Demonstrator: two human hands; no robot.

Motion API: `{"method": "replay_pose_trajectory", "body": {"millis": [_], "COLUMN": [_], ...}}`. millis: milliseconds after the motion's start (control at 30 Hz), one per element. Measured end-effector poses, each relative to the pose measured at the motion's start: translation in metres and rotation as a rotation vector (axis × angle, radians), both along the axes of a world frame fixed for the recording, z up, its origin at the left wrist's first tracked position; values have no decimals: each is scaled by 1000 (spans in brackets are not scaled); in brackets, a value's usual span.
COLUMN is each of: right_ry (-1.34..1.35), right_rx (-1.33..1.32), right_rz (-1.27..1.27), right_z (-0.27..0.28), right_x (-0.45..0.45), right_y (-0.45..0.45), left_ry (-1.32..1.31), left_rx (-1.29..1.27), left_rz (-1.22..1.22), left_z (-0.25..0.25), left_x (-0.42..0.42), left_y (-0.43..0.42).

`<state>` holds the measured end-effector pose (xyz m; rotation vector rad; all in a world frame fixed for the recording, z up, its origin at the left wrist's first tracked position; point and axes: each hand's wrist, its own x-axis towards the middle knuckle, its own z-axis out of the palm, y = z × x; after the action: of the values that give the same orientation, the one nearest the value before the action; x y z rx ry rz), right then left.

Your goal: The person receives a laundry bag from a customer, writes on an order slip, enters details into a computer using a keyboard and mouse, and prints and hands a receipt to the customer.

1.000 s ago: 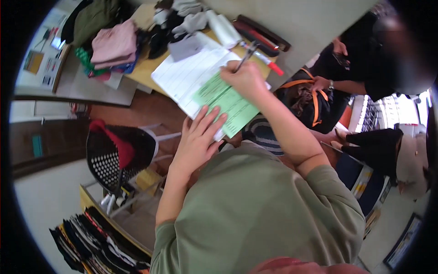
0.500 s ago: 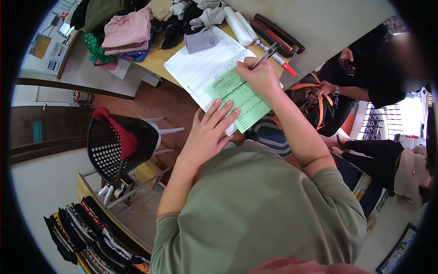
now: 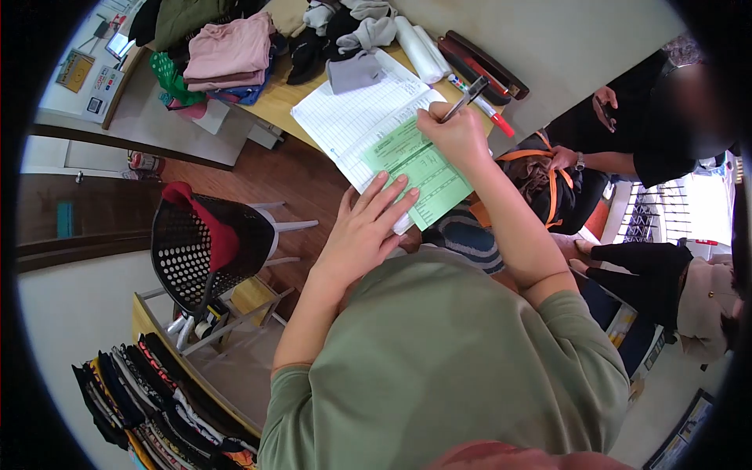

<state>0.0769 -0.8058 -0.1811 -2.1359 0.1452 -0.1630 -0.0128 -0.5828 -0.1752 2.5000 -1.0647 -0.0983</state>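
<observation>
My right hand (image 3: 457, 139) is closed around a pen (image 3: 467, 97), its tip end hidden by my fingers, at the upper part of a green printed form (image 3: 427, 178). Handwriting shows on the form. Under the form lies an open lined notebook (image 3: 338, 119) on the table edge. My left hand (image 3: 362, 227) rests flat with fingers spread over the lower left of the form and notebook. A folded grey cloth (image 3: 354, 73) covers the notebook's far edge.
Folded clothes (image 3: 229, 48) and socks (image 3: 368, 33) are piled on the table (image 3: 270, 106). White rolls (image 3: 417, 51), a red-capped marker (image 3: 501, 123) and a dark case (image 3: 486, 63) lie beyond my right hand. A black chair (image 3: 207, 243) stands left. Another person holds an orange-strapped bag (image 3: 540, 176) at right.
The whole view has shifted slightly, so the table and papers sit a little farther right. My right hand still grips the pen and my left hand stays on the form.
</observation>
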Motion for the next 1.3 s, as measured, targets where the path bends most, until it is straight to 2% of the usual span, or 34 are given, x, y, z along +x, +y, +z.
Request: {"method": "replay_pose_trajectory", "body": {"millis": [67,167,267,367,667,867,1067,1300], "right_ry": [22,-28,-33,-79,-74,-41,-73,-81], "right_rx": [-34,154,16,56,-41,22,-72,-60], "right_rz": [7,-47,-24,-53,-23,-39,-33,-47], "right_z": [2,1,3,-13,-1,-3,7,3], "right_x": [2,6,3,8,1,3,-1,-1], "right_y": [-2,-6,-7,-7,-2,-5,-2,-2], "left_ry": [-1,-18,-3,-16,7,1,16,13], "left_rx": [3,15,12,17,-22,-16,-26,-33], "left_rz": [1,-1,12,18,14,10,8,19], "left_z": [1,0,0,-1,-2,-1,-2,-2], "left_x": [0,0,-1,-2,-1,-1,-1,-2], "left_y": [0,1,1,1,1,1,2,1]}}
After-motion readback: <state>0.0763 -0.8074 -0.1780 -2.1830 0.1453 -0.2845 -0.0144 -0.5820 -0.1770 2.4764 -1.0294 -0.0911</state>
